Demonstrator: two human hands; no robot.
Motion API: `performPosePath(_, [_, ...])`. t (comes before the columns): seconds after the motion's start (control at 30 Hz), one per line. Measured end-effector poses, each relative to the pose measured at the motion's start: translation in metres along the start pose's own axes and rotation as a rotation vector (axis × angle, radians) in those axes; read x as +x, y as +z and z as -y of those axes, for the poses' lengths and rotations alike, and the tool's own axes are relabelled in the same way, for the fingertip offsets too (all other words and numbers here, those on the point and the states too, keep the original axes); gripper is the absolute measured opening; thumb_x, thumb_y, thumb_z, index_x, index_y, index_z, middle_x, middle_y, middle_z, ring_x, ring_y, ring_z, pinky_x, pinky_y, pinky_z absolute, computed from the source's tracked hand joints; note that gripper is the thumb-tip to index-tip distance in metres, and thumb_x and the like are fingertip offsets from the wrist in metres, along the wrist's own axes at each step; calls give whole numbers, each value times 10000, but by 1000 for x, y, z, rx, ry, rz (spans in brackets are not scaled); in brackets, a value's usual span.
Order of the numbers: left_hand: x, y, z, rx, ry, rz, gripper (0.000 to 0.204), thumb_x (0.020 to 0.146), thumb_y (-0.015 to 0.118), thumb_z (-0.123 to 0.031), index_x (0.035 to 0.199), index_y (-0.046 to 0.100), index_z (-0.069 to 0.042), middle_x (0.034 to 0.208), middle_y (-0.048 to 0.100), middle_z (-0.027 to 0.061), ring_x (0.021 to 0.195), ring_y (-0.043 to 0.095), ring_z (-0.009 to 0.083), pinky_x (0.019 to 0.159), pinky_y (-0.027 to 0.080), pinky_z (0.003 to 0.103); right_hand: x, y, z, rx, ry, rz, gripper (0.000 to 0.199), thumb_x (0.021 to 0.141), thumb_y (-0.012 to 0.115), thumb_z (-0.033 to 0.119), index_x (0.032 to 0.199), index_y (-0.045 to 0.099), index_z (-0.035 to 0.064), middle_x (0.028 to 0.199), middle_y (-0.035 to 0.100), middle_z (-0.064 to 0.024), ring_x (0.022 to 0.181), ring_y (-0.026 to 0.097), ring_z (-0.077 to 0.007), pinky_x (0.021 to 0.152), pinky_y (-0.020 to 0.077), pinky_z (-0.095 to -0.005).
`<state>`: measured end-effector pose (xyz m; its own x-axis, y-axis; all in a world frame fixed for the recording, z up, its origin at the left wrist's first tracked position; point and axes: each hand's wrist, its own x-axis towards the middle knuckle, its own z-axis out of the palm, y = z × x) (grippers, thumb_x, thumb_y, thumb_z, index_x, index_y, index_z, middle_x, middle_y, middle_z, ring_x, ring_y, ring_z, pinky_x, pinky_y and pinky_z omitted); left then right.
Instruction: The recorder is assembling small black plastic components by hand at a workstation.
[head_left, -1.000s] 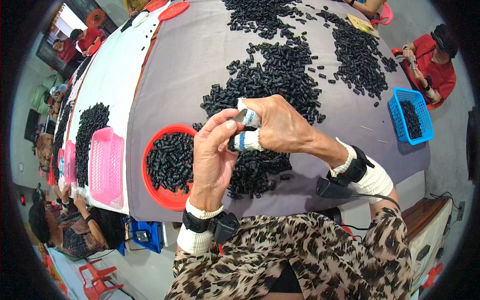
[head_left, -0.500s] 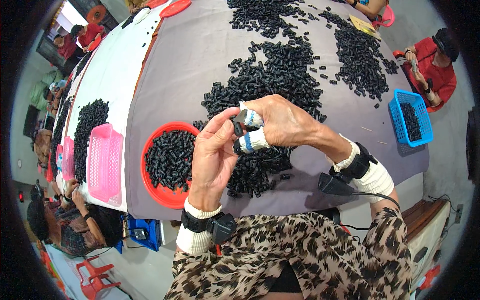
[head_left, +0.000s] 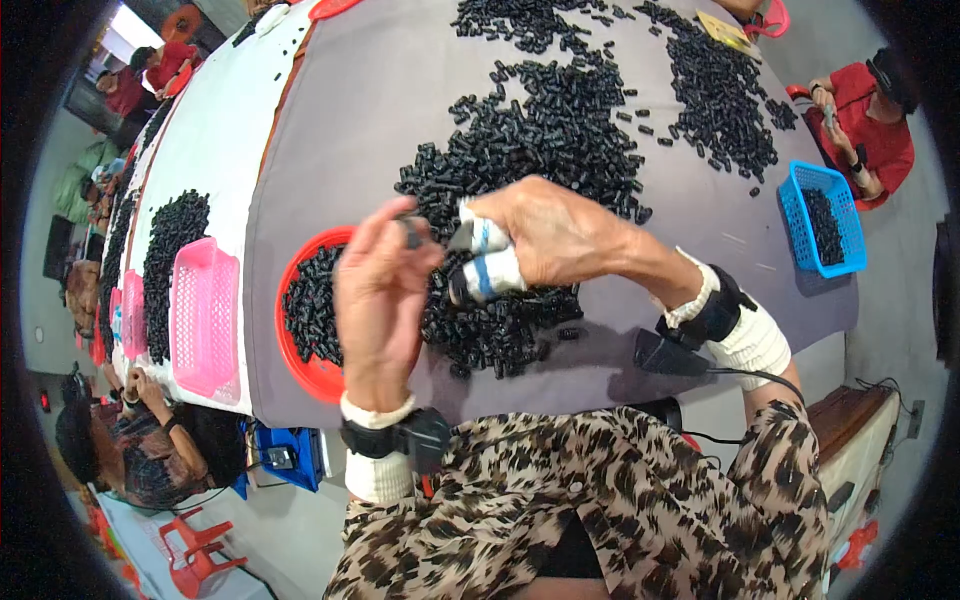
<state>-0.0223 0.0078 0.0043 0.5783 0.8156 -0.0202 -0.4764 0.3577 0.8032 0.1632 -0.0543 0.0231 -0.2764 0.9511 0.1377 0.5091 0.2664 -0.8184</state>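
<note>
My left hand [head_left: 380, 290] is raised in front of the red basin [head_left: 322, 386], smeared by motion. A small black cylindrical piece [head_left: 411, 232] is pinched at its fingertips. Close by on the right, my right hand [head_left: 555, 235] has white and blue wrapping on its thumb and a finger. These digits grip a small flat grey blade-like tool [head_left: 462, 238], whose far end is partly hidden. Below and beyond both hands spreads a large heap of black pieces [head_left: 530, 150] on the grey cloth. Similar pieces fill the basin, partly covered by my left hand.
Pink baskets [head_left: 205, 320] stand on the white cloth to the left, beside another dark heap [head_left: 178, 235]. A blue basket [head_left: 848, 225] holds black pieces at the table's right edge. Other people sit around the table, one in red [head_left: 868, 130] at right.
My left hand has drawn left, away from my right hand, taking the black piece with it. My right hand has shifted slightly left, still gripping the tool. The view has tilted a little.
</note>
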Motion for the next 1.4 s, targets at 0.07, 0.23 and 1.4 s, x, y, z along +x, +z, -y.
performPosePath(0.07, [-5,-25,-16,291,114,-184,305,874,546,-112,1148,510,18,938,588,59,807,562,118,727,465,249,-1,-7,-8,-59,-56,-108,230,799,611,234,894,599,26,727,619,-69,640,584,-158,591,458,-286])
performPosePath(0.23, [-17,-106,-25,818,271,-474,251,827,595,-76,1064,603,7,940,618,33,791,543,74,666,415,196,-15,-27,-16,-112,80,-243,260,825,507,237,774,498,-17,664,555,-169,619,560,-323,592,434,-393])
performPosePath(1.4, [9,15,-20,518,-21,218,199,772,623,31,957,565,-12,799,587,-17,698,538,32,628,449,172,3,-3,14,195,-28,-315,211,765,623,90,949,563,7,681,574,-54,629,502,-74,586,446,-255])
